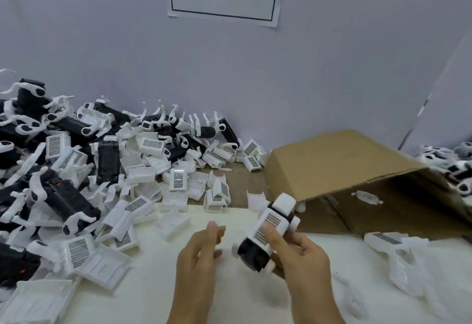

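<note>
Right hand (304, 262) grips a black-and-white unit (268, 229); left hand (199, 254) is loose and empty.
Thumb on its white cover, fingers curled beneath, the unit hangs tilted above the mat (229, 298), near the tipped box (332, 165); the pile (76, 170) of parts lies well left.

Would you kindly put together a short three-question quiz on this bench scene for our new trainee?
1. True or false: the left hand grips the black-and-white unit.
2. The cardboard box lies: A) upright, B) on its side, C) flattened.
3. On which side of the person is the big pile of parts?
Key: 1 false, the right hand grips it; 2 B; 3 the left.
</note>
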The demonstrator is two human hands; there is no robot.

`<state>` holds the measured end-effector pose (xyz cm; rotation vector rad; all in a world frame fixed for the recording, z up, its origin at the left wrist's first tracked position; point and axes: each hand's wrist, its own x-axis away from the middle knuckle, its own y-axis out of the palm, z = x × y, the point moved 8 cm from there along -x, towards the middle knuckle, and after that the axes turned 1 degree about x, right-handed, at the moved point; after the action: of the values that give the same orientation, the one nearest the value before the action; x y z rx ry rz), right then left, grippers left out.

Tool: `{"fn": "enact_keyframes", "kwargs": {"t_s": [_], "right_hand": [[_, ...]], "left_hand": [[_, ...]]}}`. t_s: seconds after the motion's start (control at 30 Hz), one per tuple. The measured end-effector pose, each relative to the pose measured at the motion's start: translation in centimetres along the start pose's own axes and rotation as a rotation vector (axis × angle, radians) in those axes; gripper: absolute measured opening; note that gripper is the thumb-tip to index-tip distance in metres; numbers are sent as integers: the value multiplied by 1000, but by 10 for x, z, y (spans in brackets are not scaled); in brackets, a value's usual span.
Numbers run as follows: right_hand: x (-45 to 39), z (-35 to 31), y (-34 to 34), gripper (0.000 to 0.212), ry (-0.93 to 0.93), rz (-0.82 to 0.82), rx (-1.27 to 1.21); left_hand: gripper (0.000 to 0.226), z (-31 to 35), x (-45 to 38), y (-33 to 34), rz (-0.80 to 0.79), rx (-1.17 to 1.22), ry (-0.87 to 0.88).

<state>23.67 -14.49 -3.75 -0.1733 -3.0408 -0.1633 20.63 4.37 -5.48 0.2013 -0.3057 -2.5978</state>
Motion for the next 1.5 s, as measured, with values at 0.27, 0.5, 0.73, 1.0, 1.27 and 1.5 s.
{"fn": "enact_keyframes", "kwargs": {"t_s": [0.27,0.5,0.73,1.0,1.27,1.5], "right_hand": [[39,-55,-81,54,178,-57,337],[-2,-187,-177,23,-157,172,53],[-44,-171,-167,26,-101,271,-30],[-7,26,26,31,170,-104,-34],[3,28,50,20,-64,-134,291],[3,31,51,25,-111,-122,297]], "left_hand": [[28,-11,-9,-3,47,-104,10],[21,-6,-8,1,12,-163,38],[20,-10,-9,1,23,-143,26],[22,-7,-11,-5,105,-95,29],[22,-4,-10,-14,66,-135,8],[20,76,-12,-47,333,-338,366]]}}
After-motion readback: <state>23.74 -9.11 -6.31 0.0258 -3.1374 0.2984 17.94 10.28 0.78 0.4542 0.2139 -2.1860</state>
